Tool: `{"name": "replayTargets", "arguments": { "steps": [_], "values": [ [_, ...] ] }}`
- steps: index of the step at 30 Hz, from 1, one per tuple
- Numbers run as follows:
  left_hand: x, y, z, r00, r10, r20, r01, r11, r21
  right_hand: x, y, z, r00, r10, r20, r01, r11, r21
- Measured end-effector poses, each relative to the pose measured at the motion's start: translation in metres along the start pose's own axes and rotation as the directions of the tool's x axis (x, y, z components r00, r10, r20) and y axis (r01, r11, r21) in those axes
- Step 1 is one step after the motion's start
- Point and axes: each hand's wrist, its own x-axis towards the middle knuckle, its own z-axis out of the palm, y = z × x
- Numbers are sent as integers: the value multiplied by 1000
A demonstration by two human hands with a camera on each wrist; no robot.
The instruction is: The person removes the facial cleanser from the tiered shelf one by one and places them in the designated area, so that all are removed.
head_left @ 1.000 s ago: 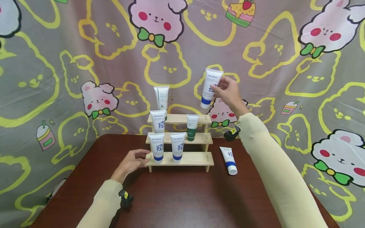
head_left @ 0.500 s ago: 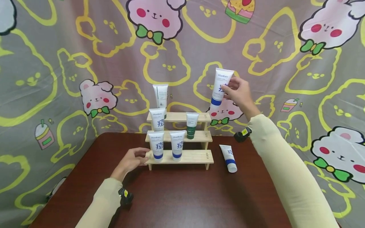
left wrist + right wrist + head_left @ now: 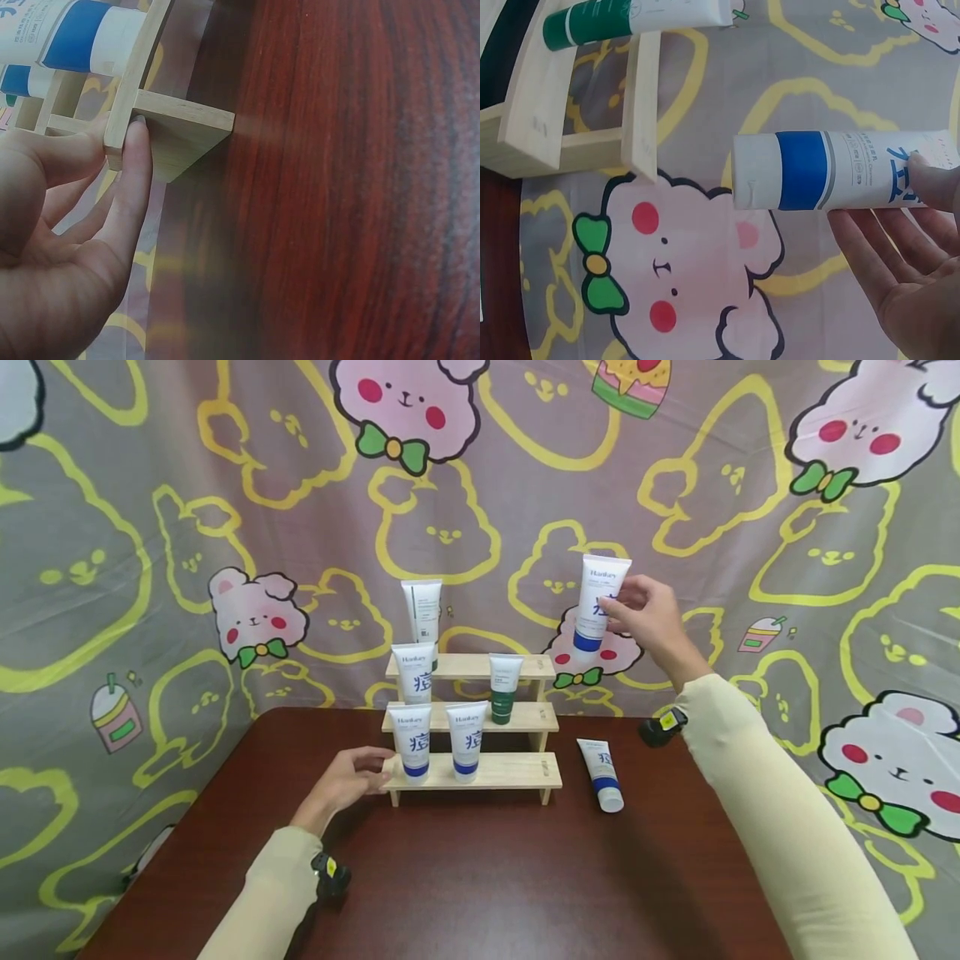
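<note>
In the head view my right hand [image 3: 651,618] holds up a white squeeze tube with a blue band [image 3: 600,597], cap down, right of the rack and above the table. The right wrist view shows the thumb on the label of this tube [image 3: 855,171] and the fingers behind it. My left hand [image 3: 348,785] pinches the left end of the lowest step of a three-step wooden display rack [image 3: 517,770]; in the left wrist view its thumb and a finger [image 3: 135,172] lie on either side of the board [image 3: 124,124].
Two blue-banded tubes [image 3: 410,739] [image 3: 467,739] stand on the bottom step. The middle step bears another [image 3: 415,672] and a green-and-white tube [image 3: 505,685]. On top stands a white tube [image 3: 424,614]. One tube [image 3: 602,775] lies on the brown table [image 3: 480,877]. A patterned curtain [image 3: 315,527] hangs behind.
My right hand has carried the tube to the right, away from the rack, and lately a little lower. The left hand keeps its hold on the rack.
</note>
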Motion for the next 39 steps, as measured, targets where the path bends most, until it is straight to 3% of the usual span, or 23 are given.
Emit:
{"name": "replayTargets", "arguments": {
  "steps": [10,21,33,39],
  "values": [
    [-1,0,-1,1000,15,-2,-15,1000,24,-11,11,-11,998,30,57,-28,999,-40],
    [-1,1,0,1000,7,1,-7,999,35,-26,30,-21,987,117,113,-101,985,-140],
    [-2,3,0,1000,-3,-2,3,998,60,-38,51,-27,981,106,161,-79,983,-165],
    [-2,4,0,1000,-3,-6,4,998,60,-43,59,-29,976,139,169,-104,975,-199]
  ]
}}
